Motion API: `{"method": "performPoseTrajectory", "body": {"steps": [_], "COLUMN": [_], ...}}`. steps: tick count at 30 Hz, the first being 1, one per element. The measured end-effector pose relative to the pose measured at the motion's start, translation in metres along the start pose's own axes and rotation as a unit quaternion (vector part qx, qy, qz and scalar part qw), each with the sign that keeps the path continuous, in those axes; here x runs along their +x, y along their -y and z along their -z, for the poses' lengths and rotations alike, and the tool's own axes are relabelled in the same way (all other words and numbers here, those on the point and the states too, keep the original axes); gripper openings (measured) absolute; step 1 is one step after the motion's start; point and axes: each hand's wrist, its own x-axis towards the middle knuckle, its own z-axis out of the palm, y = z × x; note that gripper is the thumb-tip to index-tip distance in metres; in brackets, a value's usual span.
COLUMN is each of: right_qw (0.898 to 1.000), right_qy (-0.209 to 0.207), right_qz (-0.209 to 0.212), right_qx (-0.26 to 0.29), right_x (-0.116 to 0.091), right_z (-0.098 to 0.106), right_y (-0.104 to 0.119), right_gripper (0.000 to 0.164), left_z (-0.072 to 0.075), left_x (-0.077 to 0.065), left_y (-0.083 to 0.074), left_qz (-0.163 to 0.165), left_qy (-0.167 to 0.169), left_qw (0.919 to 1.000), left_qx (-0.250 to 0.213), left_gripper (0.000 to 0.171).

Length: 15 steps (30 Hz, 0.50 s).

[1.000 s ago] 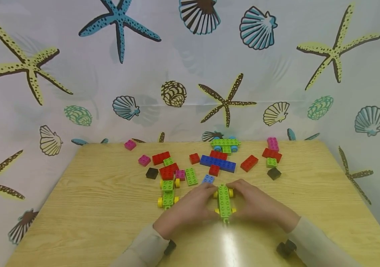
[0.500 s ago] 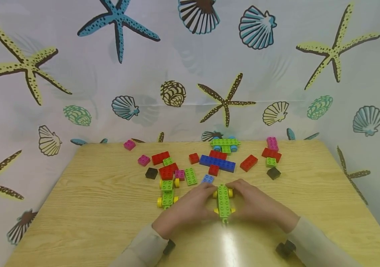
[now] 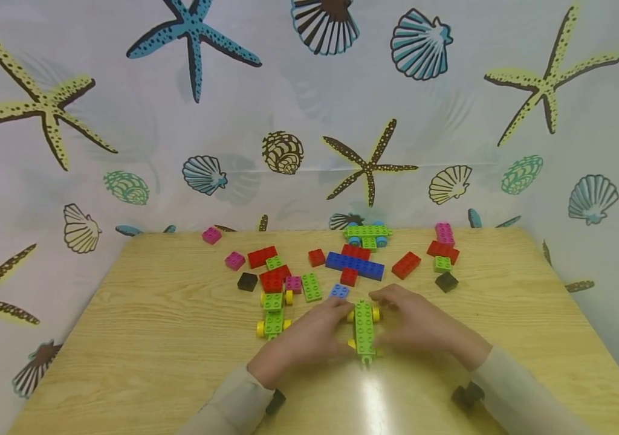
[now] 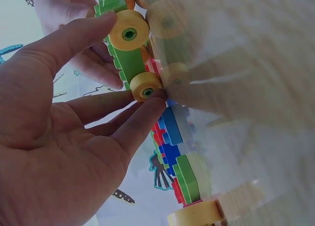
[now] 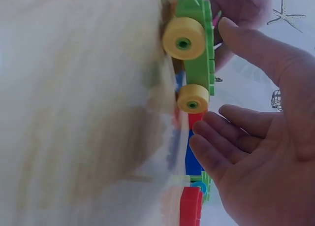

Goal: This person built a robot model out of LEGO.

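A long green toy-brick car base (image 3: 364, 329) with yellow wheels stands on the table between the hands, studs up. My left hand (image 3: 312, 337) holds it from the left side. In the left wrist view, the thumb (image 4: 81, 31) lies at one wheel and the fingertips are at the other wheel (image 4: 146, 85). My right hand (image 3: 424, 323) is just to the right of the car base, its thumb and fingers spread. The right wrist view shows a gap between the right fingertips (image 5: 199, 127) and the wheels (image 5: 193, 98).
A second green car base (image 3: 274, 323) with yellow wheels stands left of the left hand. Behind are a long blue brick (image 3: 354, 266), a light blue brick (image 3: 339, 291), and several red, pink, green and black bricks. A green car with blue wheels (image 3: 367, 232) stands at the back edge.
My right hand has moved slightly right and away from the car base, its fingers opening wider. The left hand and the car base stay in place.
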Motion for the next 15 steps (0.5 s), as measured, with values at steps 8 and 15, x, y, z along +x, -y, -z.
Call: {"method": "performPoseTrajectory", "body": {"steps": [8, 15], "right_qw": [1.000, 0.999], "right_qy": [-0.010, -0.022], "right_qz": [0.012, 0.033], "right_qx": [0.008, 0.003], "right_x": [0.016, 0.036], "right_z": [0.010, 0.016], "right_y": [0.007, 0.011], "right_gripper": [0.070, 0.059], "left_z": [0.001, 0.000], "left_x": [-0.007, -0.013], "left_y": [-0.001, -0.002], "left_qz": [0.008, 0.029], "left_qy": [0.005, 0.014], "left_qw": [1.0000, 0.9995], "left_qx": [0.000, -0.003], "left_gripper": [0.087, 0.089]}}
